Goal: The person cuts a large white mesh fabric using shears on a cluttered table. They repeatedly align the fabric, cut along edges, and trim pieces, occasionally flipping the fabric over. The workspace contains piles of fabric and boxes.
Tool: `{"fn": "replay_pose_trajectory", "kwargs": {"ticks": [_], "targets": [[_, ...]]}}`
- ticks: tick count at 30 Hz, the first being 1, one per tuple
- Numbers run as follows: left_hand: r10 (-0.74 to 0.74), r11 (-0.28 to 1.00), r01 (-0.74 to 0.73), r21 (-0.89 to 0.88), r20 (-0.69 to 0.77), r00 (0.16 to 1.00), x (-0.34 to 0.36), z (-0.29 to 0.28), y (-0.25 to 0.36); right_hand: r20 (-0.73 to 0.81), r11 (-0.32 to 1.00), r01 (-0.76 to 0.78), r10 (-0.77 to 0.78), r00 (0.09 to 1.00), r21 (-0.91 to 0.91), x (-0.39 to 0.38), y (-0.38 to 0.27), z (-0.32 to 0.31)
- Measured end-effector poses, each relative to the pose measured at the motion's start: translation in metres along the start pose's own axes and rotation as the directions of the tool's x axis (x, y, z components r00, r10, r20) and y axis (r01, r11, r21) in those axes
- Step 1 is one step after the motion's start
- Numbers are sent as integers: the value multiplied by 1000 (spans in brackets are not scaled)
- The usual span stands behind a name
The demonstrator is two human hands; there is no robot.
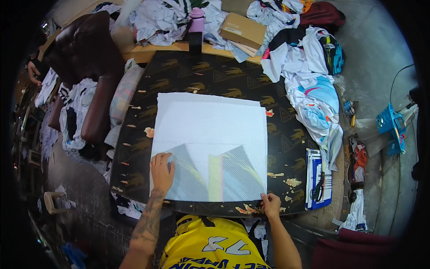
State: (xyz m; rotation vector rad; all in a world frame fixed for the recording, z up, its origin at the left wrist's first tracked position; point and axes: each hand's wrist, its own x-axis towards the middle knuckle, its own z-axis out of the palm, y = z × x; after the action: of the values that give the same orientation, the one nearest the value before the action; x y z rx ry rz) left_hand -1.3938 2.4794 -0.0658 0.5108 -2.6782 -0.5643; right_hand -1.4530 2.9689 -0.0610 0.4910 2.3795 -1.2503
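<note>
A white mesh fabric panel (206, 121) lies flat on the dark patterned board. Two grey pointed shapes and a pale yellow stripe show across its lower half. My left hand (162, 174) rests on the panel's left edge, fingers stretched out and lying flat. At the lower right corner, my right hand (271, 206) is closed, with thumb and fingers pinching the fabric's edge. How many layers the fabric has, I cannot tell.
The dark board (215, 80) has worn, chipped patches. Behind it stand a pink bottle (196, 20) and a cardboard box (242, 30) among piled clothes. Garments (313, 96) spill along the right edge, above papers (313, 179). A maroon armchair (85, 45) stands left.
</note>
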Motion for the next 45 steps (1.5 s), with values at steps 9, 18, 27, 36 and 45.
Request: {"fn": "replay_pose_trajectory", "kwargs": {"ticks": [9, 18, 27, 36, 45], "targets": [[10, 950, -25, 313, 49, 999, 97, 67, -6, -6, 999, 45, -45, 999, -11, -4, 20, 1], [257, 942, -199, -269, 200, 946, 24, 82, 91, -141, 908, 236, -300, 944, -346, 27, -49, -20], [331, 939, -235, -252, 468, 819, 21, 101, 244, 598, 477, 753, -464, 653, -453, 30, -58, -46], [533, 841, -500, -209, 154, 832, 159, 180, 252, 477, 741, 526, -314, 821, -417, 22, -45, -108], [25, 944, -5, -331, 58, 998, 68, 101, 203, -757, 939, 59, -310, 575, -339, 254, -31, -313]]}}
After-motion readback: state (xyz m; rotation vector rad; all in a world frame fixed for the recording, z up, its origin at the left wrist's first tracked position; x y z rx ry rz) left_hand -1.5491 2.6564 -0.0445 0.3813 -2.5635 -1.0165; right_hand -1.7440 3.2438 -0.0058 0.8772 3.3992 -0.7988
